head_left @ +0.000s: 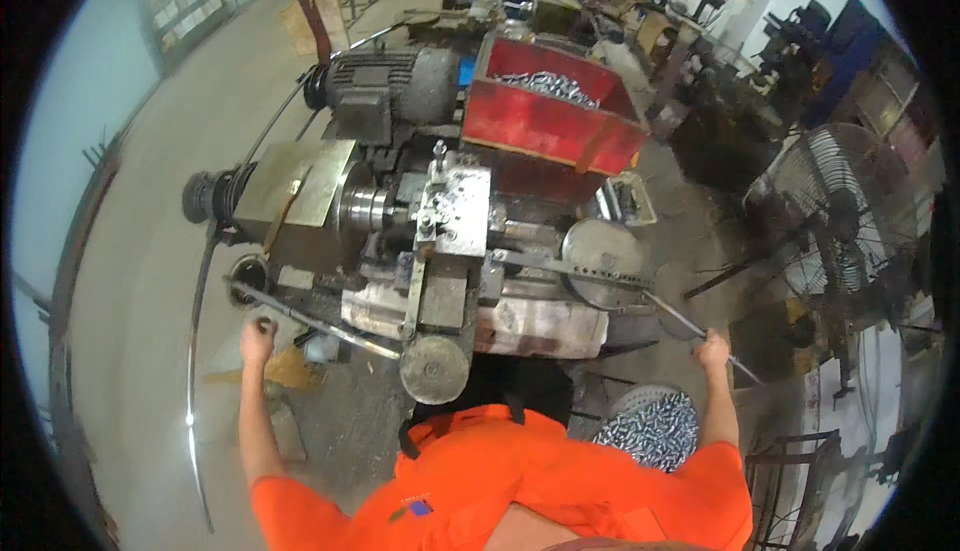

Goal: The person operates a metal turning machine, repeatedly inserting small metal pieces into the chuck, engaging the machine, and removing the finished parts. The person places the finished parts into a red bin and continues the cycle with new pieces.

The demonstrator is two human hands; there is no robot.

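Note:
A small belt-driven lathe stands in front of me, with a bright spindle (367,208) facing a tool post (458,213) on its slide. Out to the right, my right hand (712,348) is wrapped round a thin metal lever (672,311) that runs from a large round disc (598,254). My left hand (257,339) is raised at the left with curled fingers; a small dark spot shows at them, too small to name. Close to it is the free end of a long metal bar (325,327), which reaches to a round handwheel (434,369) near my body.
A red bin (550,129) of metal parts sits behind the lathe, beside an electric motor (375,86). By my right leg stands a round basket (640,394) full of small shiny pieces. At the right is a floor fan (835,211). A long rod (192,371) runs along the left.

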